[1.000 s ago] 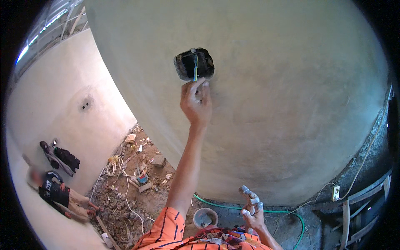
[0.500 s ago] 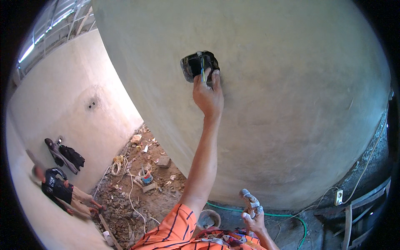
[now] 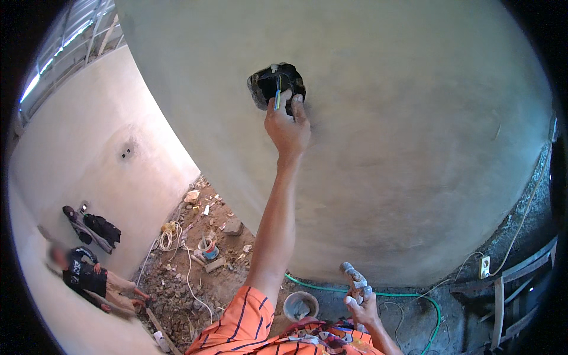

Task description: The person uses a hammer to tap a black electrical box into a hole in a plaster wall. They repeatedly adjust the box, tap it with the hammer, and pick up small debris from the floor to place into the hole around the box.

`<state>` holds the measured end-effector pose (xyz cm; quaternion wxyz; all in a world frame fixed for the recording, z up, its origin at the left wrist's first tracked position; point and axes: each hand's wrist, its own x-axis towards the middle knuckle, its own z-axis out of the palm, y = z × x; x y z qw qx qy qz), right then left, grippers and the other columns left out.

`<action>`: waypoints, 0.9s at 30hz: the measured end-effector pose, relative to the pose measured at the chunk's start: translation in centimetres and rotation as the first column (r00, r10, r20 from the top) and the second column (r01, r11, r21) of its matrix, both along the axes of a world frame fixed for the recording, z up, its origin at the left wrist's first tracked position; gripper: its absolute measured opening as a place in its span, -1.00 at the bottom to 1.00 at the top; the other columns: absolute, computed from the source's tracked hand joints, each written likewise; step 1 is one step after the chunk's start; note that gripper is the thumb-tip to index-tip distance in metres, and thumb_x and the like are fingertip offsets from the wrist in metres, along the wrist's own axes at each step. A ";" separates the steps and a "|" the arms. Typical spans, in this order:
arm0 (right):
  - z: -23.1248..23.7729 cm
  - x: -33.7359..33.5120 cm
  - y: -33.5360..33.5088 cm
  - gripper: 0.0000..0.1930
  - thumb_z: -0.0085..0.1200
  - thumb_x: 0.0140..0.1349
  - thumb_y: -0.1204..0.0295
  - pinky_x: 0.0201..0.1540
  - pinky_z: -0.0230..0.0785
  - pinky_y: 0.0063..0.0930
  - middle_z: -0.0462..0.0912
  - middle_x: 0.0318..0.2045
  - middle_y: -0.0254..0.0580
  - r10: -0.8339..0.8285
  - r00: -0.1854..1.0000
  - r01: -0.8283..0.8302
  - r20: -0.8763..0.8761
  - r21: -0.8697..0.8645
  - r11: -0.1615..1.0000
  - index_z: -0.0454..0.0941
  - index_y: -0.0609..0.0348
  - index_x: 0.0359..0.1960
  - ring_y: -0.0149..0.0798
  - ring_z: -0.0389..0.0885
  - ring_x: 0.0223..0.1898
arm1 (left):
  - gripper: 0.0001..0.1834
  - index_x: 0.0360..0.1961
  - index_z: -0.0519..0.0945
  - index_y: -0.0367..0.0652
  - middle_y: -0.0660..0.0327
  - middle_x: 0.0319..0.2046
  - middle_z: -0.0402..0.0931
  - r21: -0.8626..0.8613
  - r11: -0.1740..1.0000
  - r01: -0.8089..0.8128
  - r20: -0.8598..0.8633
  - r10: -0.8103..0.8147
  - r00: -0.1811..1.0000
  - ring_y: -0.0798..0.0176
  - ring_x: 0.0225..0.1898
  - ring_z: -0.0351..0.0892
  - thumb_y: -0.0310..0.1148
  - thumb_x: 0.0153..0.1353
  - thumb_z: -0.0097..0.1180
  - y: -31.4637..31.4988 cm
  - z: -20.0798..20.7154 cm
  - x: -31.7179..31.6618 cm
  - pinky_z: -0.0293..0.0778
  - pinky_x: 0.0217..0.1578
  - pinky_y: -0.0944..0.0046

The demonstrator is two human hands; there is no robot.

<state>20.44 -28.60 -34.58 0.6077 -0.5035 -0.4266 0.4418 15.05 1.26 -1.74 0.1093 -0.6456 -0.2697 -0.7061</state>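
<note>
My left hand [image 3: 288, 121] is raised to the wall, fingers closed at the lower edge of a black electrical box [image 3: 260, 92] set in a rough hole. Its index finger reaches inside the opening, and the thumb lies near the right rim. Blue and yellow wires [image 3: 277, 99] hang out of the box beside the fingers. Low down, away from the wall hole, my right hand [image 3: 362, 305] is closed round a hammer [image 3: 352, 275] with a grey, mortar-crusted head; its handle is mostly hidden.
A round bucket [image 3: 300, 306] stands by the wall's foot near a green hose [image 3: 435, 307]. At right are a white socket [image 3: 484, 267] on a cable and a metal frame [image 3: 500, 307]. Rubble [image 3: 183, 290] covers the left floor; another person [image 3: 89, 275] is by the far-left wall.
The view has shifted slightly, showing more of the bucket. My left hand stays at the box, its fingers slightly rearranged beside the wires. My right hand still holds the hammer low.
</note>
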 end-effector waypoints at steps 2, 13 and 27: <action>0.6 0.0 -0.1 -0.75 0.23 0.05 0.28 -0.52 0.26 -0.55 0.46 -0.65 -0.45 0.007 1.000 -0.007 -0.016 -0.007 1.000 0.51 0.20 -0.53 -0.54 0.35 -0.59 | -0.72 -0.28 0.59 -0.35 -0.08 -0.36 0.58 -0.047 0.999 0.007 -0.014 -0.008 1.000 -0.04 -0.30 0.60 -0.29 0.14 0.11 -0.1 0.3 -0.3 0.46 -0.25 0.17; 0.4 0.1 0.3 -0.77 0.24 0.04 0.29 -0.47 0.30 -0.53 0.47 -0.64 -0.45 0.043 0.999 -0.043 0.019 0.013 0.999 0.52 0.20 -0.49 -0.52 0.38 -0.56 | -0.71 -0.19 0.59 -0.30 0.04 -0.39 0.61 -0.120 0.977 0.176 0.008 -0.176 0.984 0.25 -0.37 0.62 -0.33 0.12 0.17 -0.1 -0.7 -0.8 0.47 -0.32 0.36; -0.9 1.4 1.0 -0.77 0.23 0.05 0.30 -0.43 0.30 -0.52 0.48 -0.59 -0.43 0.160 0.986 -0.159 0.055 -0.032 0.987 0.52 0.20 -0.47 -0.52 0.36 -0.51 | -0.60 -0.08 0.59 -0.18 0.18 -0.41 0.54 0.013 0.984 0.180 -0.053 -0.179 0.982 0.40 -0.41 0.54 -0.65 -0.01 0.21 0.6 1.0 -5.1 0.47 -0.39 0.42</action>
